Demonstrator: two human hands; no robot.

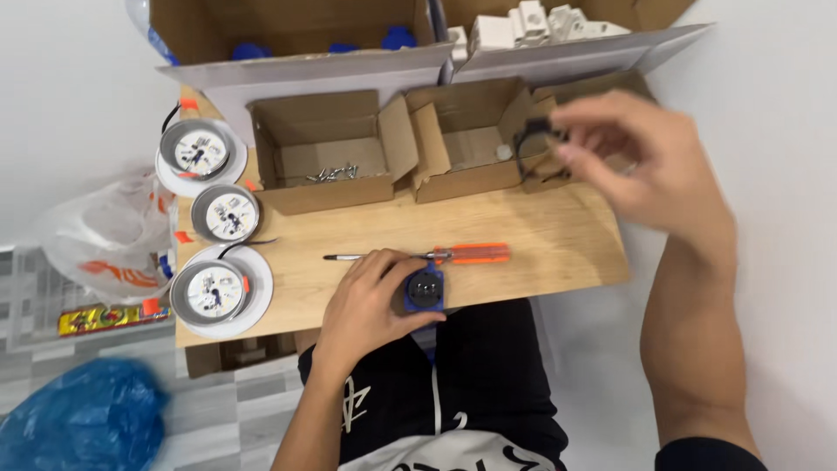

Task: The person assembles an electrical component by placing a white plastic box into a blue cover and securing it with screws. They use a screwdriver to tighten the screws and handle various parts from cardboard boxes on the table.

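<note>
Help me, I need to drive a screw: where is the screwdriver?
In the head view the screwdriver lies flat on the wooden board, near its middle, just above the left hand and in front of the cardboard boxes.

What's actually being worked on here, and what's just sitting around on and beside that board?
In hand:
- blue socket part, held by the left hand
- small black ring piece, pinched by the right hand
- orange screwdriver, just beyond the left hand
- box of screws

Lying about:
- three round lamp units
- white plastic bag
- blue bag
</note>
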